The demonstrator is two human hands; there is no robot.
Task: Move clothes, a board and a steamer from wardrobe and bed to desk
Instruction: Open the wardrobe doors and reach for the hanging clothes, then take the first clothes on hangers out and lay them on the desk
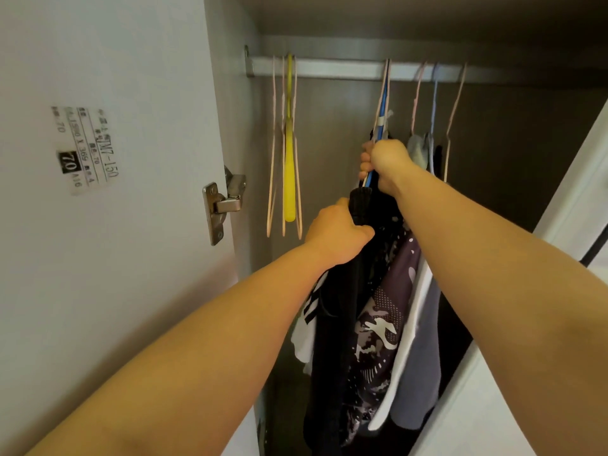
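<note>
We are reaching into the wardrobe, our right hand (386,166) curling its fingers around the blue hanger (378,133) hanging on the rail (329,69), while our left hand (339,232) is gripping the black garment's (342,307) collar just below.

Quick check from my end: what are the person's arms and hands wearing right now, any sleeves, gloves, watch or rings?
Nothing shows. Both forearms are bare for the whole length in view, with no sleeve edge in frame. The left hand and right hand have no gloves, and no watch, bracelet or ring is visible on either wrist or on the fingers that show.
</note>
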